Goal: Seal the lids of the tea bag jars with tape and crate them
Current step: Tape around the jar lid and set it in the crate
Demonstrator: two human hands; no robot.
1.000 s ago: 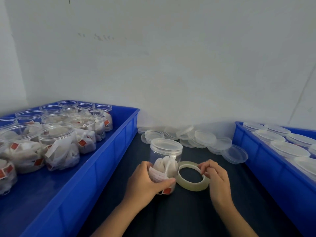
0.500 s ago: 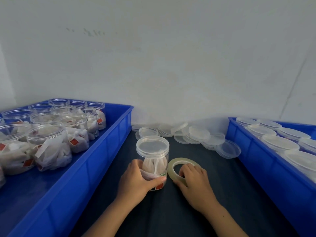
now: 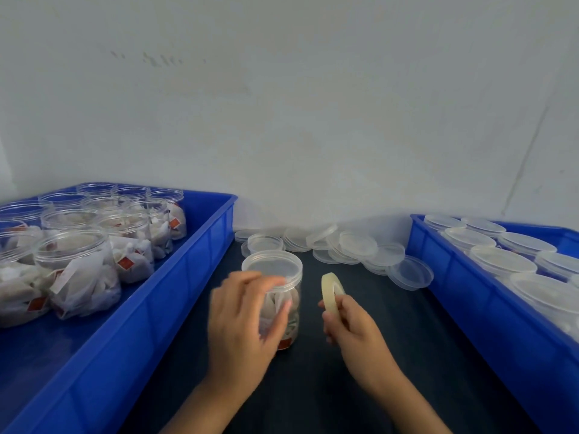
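While the lidded jar [image 3: 275, 296] stands upright on the dark desk [image 3: 391, 355] between the two blue crates, the taping step is in hand for this one unit. The left hand [image 3: 241, 327] wraps the near side of the jar, fingers curled around the wall just under the lid [image 3: 272, 264]; this hand is motion-blurred, so exact finger contact cannot be confirmed. The right hand [image 3: 351, 327] pinches the tape roll [image 3: 331, 292] on edge, just beside the jar and apart from it. No free tape end is discernible, and no strip is visible on the lid seam.

Judged status: sealing of this jar has not begun. The left crate [image 3: 175, 302] holds open jars of tea bags without lids; the right crate [image 3: 470, 308] holds jars with lids on, probably finished units. Loose lids [image 3: 357, 245] lie heaped at the back of the desk.

The next move calls for locating and peeling the tape end, pressing it onto the junction of lid and jar wall, then turning the jar under a steady grip so the strip laps the seam evenly. Crating follows.
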